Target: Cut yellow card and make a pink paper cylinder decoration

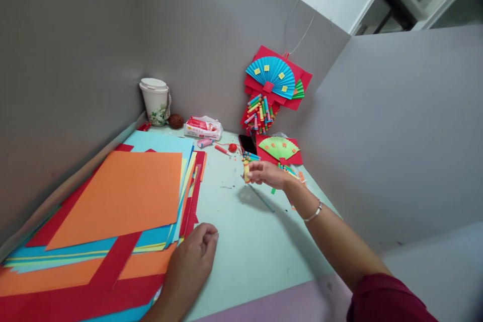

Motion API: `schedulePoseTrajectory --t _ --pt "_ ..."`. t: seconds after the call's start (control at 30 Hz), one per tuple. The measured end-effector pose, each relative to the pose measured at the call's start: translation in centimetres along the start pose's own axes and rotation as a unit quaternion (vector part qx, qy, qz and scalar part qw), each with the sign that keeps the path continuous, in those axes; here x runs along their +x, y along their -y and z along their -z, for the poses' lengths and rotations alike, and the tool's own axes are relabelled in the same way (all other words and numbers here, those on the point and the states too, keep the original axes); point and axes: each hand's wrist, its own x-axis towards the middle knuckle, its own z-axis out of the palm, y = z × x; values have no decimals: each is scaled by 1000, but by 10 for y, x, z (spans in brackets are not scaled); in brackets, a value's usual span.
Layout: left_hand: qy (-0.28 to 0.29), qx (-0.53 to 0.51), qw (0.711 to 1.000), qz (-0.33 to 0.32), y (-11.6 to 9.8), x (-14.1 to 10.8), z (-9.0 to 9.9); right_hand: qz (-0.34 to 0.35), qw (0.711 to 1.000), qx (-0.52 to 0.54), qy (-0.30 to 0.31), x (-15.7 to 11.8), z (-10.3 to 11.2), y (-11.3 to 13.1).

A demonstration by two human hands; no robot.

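Yellow roll (246,172) is being pinched, roughly upright, between thumb and fingers of the right hand (266,173). Grip is being kept narrow; roll is apparently being held just off the bench (234,261), going by the shadow. Left hand (198,256) is being held loosely curled beside the paper stack (124,196); nothing is being shown in it, but the palm side is being hidden, so whether anything is being held cannot be told.

Near the right hand, blue rolls (251,156) are being seen just beyond the yellow one, with the phone (247,144) behind them. The green fan (279,148) is being backed by a red card, right of the phone. Red thread (233,148) is being left near the blue rolls, a red stick (223,150) beside it. More rolls are being partly covered by the wrist.

Step in hand is being judged as handling one roll. For a good result, pressure should be being kept light, since paper-like walls could be getting dented. Ends should be being left uncovered, so the orange edging is not being rubbed loose. Wrist and forearm should be being kept raised, so nearby pieces are not being swept aside.
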Motion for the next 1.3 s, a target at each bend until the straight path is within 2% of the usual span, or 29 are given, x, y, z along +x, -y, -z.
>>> schedulePoseTrajectory --t 0.13,0.27,0.37,0.47,0.57,0.8,1.07,1.3 --pt "-11 -24 1000 9 -1 0 0 21 997 74 29 -19 -45 7" --pt "-13 -63 998 22 -5 -1 1 21 991 124 39 -31 -97 3" --pt "-18 -41 999 20 -8 -1 1 27 991 131 14 -38 -128 -2" --pt "-22 -3 1000 17 -7 -2 0 25 996 80 -28 -45 -145 -2" --pt "-23 3 1000 15 -5 -2 -1 35 998 41 -34 -49 -147 4" --pt "-23 4 1000 -6 -6 -3 0 105 994 19 -16 -47 -135 13" --pt "-13 -1 1000 -2 -7 -3 0 67 995 69 -19 -46 -136 9" --pt "9 -12 1000 -8 -12 -5 5 111 991 65 -36 -51 -121 19"
